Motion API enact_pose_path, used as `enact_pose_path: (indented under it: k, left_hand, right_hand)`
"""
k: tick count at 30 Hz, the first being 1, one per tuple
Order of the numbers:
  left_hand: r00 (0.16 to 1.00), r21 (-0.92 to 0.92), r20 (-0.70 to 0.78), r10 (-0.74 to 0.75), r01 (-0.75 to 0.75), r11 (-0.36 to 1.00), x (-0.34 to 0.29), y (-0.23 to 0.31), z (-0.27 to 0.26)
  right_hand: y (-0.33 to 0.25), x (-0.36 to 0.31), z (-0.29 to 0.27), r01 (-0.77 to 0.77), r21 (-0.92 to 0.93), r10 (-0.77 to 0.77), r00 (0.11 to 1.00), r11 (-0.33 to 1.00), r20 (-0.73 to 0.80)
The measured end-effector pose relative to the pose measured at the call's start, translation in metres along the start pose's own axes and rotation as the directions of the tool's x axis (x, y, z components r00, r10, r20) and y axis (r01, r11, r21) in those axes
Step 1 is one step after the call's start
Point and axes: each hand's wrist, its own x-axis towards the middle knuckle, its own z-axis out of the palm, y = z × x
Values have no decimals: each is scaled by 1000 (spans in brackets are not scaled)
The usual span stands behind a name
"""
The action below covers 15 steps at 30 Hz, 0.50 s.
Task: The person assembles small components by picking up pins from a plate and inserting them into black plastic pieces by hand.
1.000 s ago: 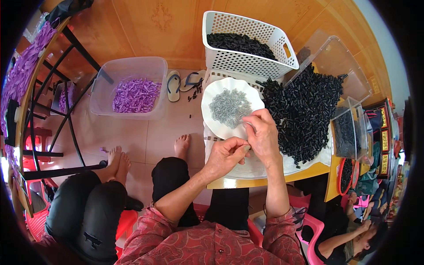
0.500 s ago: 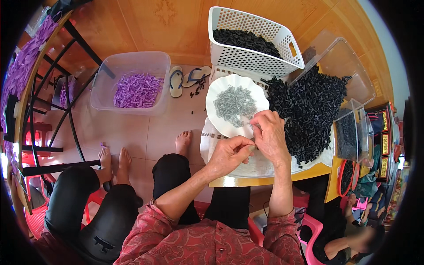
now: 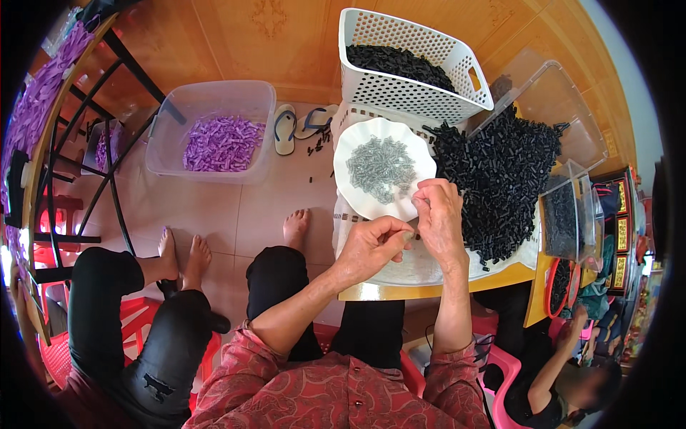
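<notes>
My left hand [image 3: 373, 248] is closed in a pinch just in front of the plate, thumb against forefinger; whatever sits between the tips is too small to make out. Beside it, my right hand [image 3: 441, 218] is also pinched, its fingertips over the near right rim of the plate, and I cannot name what it holds, if anything. The white scalloped plate [image 3: 351, 196] carries a heap of small clear pieces [image 3: 380, 168]. Right of the plate spreads a large pile of small black tube-like pieces [image 3: 496, 186], close to my right hand.
A white perforated basket [image 3: 407, 100] of black pieces stands at the back. Clear bins [image 3: 561, 214] line the right side. On the floor at left are a clear tub [image 3: 161, 154] of purple pieces and slippers [image 3: 285, 129]. People sit on both sides of me.
My right fingertips have drawn back from the clear pieces toward the plate's right rim. My left hand has barely moved. The person at left has shifted a leg; the person at right has raised an arm.
</notes>
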Motion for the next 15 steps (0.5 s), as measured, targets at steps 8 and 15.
enact_pose_path:
  k: [8, 15]
  left_hand:
    - [998, -119, -62, 1, -8, 993, 1, -7, -1]
    - [990, -85, 54, 130, -125, 989, -1, 2, 1]
  right_hand:
    - [-5, -15, -6, -36, 265, 71, 990, 964, -121]
    - [-28, -52, -11, -148, 510, 220, 972, 847, -85]
